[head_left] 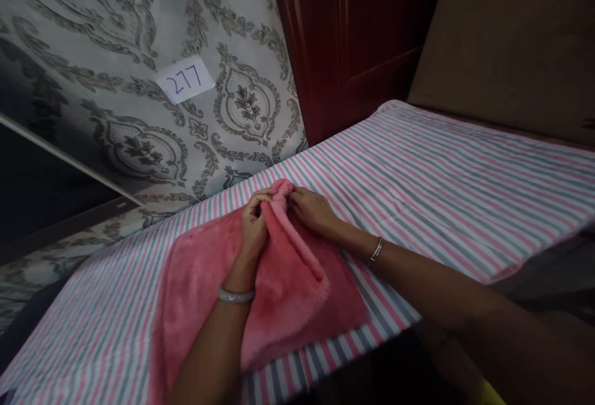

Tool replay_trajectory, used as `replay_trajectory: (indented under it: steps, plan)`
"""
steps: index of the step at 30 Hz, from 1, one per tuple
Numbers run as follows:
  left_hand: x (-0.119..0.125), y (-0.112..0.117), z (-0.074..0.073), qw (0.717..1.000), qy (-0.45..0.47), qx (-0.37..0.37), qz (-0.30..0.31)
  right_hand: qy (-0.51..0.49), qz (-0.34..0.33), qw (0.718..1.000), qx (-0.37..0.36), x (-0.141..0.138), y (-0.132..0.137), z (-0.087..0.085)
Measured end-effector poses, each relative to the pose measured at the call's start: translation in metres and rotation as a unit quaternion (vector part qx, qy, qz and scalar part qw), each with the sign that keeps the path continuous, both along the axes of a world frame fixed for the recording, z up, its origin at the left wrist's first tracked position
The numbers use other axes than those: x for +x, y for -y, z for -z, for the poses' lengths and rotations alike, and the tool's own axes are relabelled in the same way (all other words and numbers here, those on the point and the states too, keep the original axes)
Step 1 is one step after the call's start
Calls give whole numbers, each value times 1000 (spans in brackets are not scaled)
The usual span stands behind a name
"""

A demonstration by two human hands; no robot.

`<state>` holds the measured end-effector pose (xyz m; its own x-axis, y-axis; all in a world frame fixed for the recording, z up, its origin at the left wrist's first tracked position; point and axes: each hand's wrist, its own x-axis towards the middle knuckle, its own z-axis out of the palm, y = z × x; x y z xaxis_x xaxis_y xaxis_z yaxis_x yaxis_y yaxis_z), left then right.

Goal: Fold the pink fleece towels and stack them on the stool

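A fluffy pink towel (297, 281) lies on a surface covered with a pink, grey and white striped cloth (441, 194). My left hand (255, 225) and my right hand (312, 209) both pinch the far edge of the towel, where the fabric is bunched into a raised fold between them. Each hand's fingers are closed on the fabric. A pale bangle sits on my left wrist and a thin metal bracelet on my right wrist.
A patterned grey wall (139, 82) carries a white paper label reading 277 (185, 79). A dark red wooden door (353, 39) stands behind the surface. A brown panel (511, 39) is at the upper right. The striped cloth's near edge runs along the bottom right.
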<state>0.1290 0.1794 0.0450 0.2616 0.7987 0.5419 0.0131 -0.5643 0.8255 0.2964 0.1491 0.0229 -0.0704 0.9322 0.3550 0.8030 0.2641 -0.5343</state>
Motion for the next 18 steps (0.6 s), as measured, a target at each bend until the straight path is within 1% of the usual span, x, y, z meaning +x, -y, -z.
replay_trajectory:
  steps: [3, 5, 7, 10, 13, 16, 18]
  plan:
    - [2, 3, -1, 999, -1, 32, -11, -25, 13, 1000, 0, -4, 0, -2]
    - [4, 5, -2, 999, -10, 51, -16, -29, 27, 999, -14, -6, 0, 0]
    - [4, 6, -2, 998, -22, 60, -17, -22, 22, 999, -17, -9, 2, 5]
    - [4, 6, -2, 997, -24, 66, -23, 2, -39, 999, 13, -13, 7, 12]
    - [4, 7, -2, 996, -31, 75, -28, -5, -101, 992, 71, -18, 11, 22]
    - [4, 8, -1, 994, -52, 96, -24, -32, -141, 982, 123, -21, 11, 34]
    - [5, 7, 0, 991, -69, 113, -14, -40, -158, 978, 130, -21, 8, 40]
